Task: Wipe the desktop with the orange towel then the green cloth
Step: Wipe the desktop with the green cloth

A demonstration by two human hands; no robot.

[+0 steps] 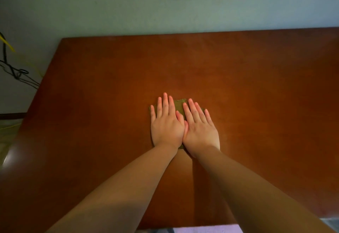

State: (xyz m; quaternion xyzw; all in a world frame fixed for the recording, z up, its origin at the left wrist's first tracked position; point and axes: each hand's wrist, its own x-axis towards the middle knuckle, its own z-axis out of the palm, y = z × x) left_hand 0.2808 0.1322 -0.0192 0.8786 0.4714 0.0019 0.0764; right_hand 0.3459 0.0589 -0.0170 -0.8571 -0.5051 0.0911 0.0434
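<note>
A small olive-green cloth (pixel 179 106) lies flat on the brown wooden desktop (pixel 256 86), near its middle. My left hand (pixel 166 122) and my right hand (pixel 199 126) lie side by side on top of it, palms down, fingers straight and pointing toward the wall. Both press the cloth onto the wood and cover most of it; only a patch between the fingers and thin slivers at the edges show. No orange towel is in view.
A pale wall (pixel 165 3) runs along the desk's far edge. Black and yellow cables (pixel 11 67) hang beyond the desk's left edge. The near edge of the desk crosses the bottom of the view.
</note>
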